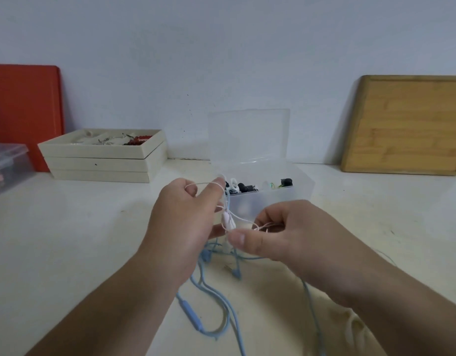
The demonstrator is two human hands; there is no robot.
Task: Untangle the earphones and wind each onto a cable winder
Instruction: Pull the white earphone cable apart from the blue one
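blue earphone cable [211, 299] nearest, low centre of the frame, looping slack over the desk [93, 240] with its inline remote [190, 313] lying at lower centre-left, long axis running up-left to down-right. just above, both hands raised off the desk at mid-frame. left hand [180, 222] centre-left, fingers [216, 187] curled, pinching a thin white earphone cable [243, 220] near its upper end, a loop of it hooked over the index tip. right hand [286, 235] centre-right, thumb and curled fingers nipping the same white strand lower down. white inline remote [228, 222] hanging between the two hands, long axis close to upright, leaning slightly down-right, touching or just beside the left fingers; nearer the left hand than the right. blue strands rising from the desk into the gap between the hands, seemingly crossed with the white there; exact crossings too blurred to tell. likely step: teasing white free of blue, probably by drawing the hands apart along the strand. behind, at frame centre, clear plastic box [280, 199] with lid up, small dark and white pieces inside, perhaps winders; unsure. no winding begun.
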